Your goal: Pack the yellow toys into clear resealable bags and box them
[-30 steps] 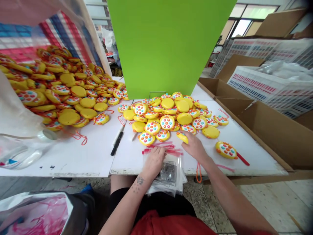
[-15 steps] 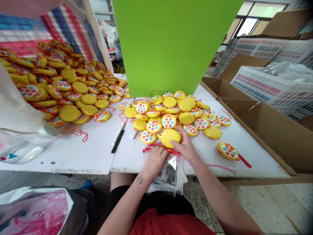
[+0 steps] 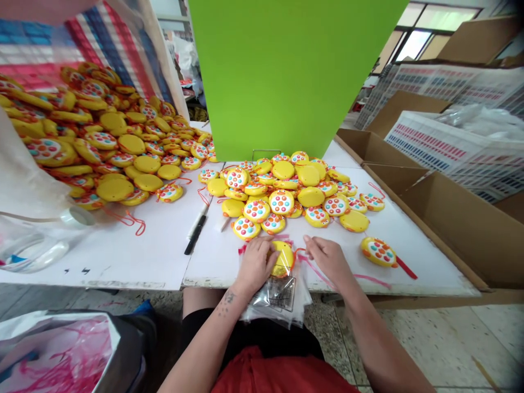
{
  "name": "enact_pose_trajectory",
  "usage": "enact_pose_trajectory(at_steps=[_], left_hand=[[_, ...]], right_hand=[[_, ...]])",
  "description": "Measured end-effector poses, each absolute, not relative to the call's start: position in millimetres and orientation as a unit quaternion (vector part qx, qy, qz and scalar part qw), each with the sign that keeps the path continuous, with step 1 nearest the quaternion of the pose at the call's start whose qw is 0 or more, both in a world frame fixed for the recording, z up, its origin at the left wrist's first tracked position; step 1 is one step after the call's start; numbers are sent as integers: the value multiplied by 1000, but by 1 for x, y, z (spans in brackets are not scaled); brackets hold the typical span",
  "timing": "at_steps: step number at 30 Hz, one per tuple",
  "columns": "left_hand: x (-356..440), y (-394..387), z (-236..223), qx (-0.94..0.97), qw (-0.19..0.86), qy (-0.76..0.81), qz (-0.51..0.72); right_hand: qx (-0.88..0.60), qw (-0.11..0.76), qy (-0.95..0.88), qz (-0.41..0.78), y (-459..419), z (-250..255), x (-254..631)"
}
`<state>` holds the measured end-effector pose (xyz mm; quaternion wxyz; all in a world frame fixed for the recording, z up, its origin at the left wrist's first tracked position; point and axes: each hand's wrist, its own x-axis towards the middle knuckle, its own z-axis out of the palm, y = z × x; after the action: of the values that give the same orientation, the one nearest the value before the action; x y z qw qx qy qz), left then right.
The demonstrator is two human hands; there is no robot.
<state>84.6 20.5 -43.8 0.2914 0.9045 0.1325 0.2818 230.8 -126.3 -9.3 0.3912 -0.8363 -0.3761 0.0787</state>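
Note:
A yellow oval toy, plain back upward, lies inside a clear zip bag atop a stack of such bags at the table's front edge. My left hand is closed on the bag's mouth, its thumb beside the toy. An orange cord loop runs from the toy toward my right hand, whose fingers are pinched together at the cord's end. Just beyond is a heap of the same toys, some showing coloured dots on white.
A larger heap of toys spills from a bag at left. A black marker lies left of my hands. One toy sits at right on a red strip. A green board stands behind; an open cardboard box adjoins the right edge.
My right hand has let go of the yellow toy's body and moved right, to its cord. The toy has come down toward me into the clear bag under my left hand.

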Motion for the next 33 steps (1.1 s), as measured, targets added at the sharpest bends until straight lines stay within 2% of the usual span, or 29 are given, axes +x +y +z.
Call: enact_pose_trajectory(at_steps=[3,7,11,14,17,21,27,30,33], left_hand=[[85,22,-44,900,317,132,271],[84,25,-42,883,367,135,259],[81,29,-36,866,421,134,235],[79,32,-28,865,426,139,228],[78,35,-19,865,420,154,228],[80,36,-15,880,383,170,222],[86,25,-21,924,297,102,217],[82,21,-21,895,302,140,297],[75,21,-21,798,387,230,400]], right_hand=[[-841,320,-413,137,-134,-13,219],[-837,328,-414,141,-128,-24,207],[-837,370,-379,136,-118,-30,202],[-827,409,-370,109,-111,-33,199],[-801,456,-366,130,-105,-35,198],[-761,514,-352,178,-97,-34,200],[-736,567,-338,152,-90,-27,199],[-693,623,-306,193,-92,-29,200],[-654,671,-268,226,-97,-34,204]])
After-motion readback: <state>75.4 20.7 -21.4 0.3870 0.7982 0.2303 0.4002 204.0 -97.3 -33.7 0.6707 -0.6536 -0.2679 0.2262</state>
